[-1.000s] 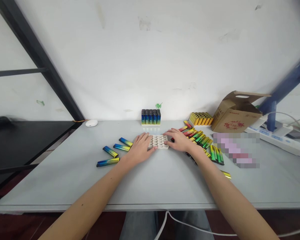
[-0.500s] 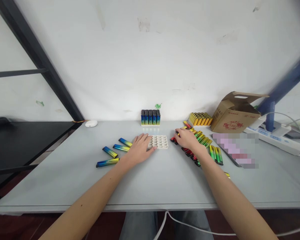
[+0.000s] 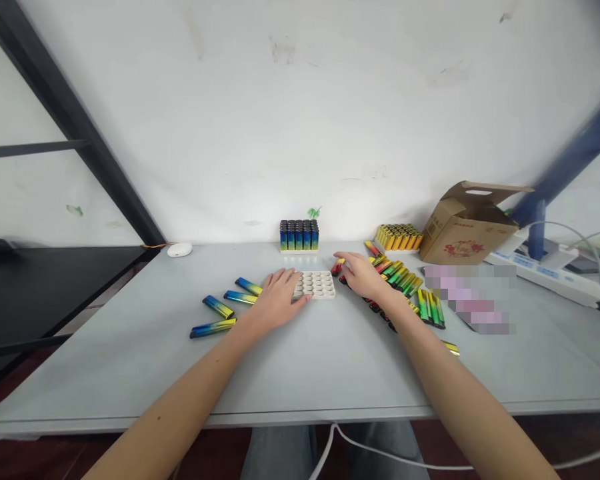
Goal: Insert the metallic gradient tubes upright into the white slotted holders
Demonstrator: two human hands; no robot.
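My left hand (image 3: 279,298) lies over the left end of a white plastic tray (image 3: 325,285) with rows of round holes. Its fingers reach the back edge and its thumb the front edge, so the tray is held between them. To the right of the tray, my right hand (image 3: 364,275) pinches a red and yellow lighter (image 3: 337,267) between thumb and fingers. A pile of red, yellow and green lighters (image 3: 404,279) spreads under and beside that hand. Several blue and yellow lighters (image 3: 219,306) lie left of my left hand.
At the wall stands a filled tray of blue lighters (image 3: 299,236). A tray of yellow lighters (image 3: 399,237) sits beside an open cardboard box (image 3: 467,230). A white case (image 3: 180,250) is at the back left. A power strip (image 3: 547,273) and a blurred flat object (image 3: 470,300) lie right.
My right hand has shifted a little left from the pile, toward the tray, with a red and yellow lighter now at its fingertips. My left hand stays on the tray.
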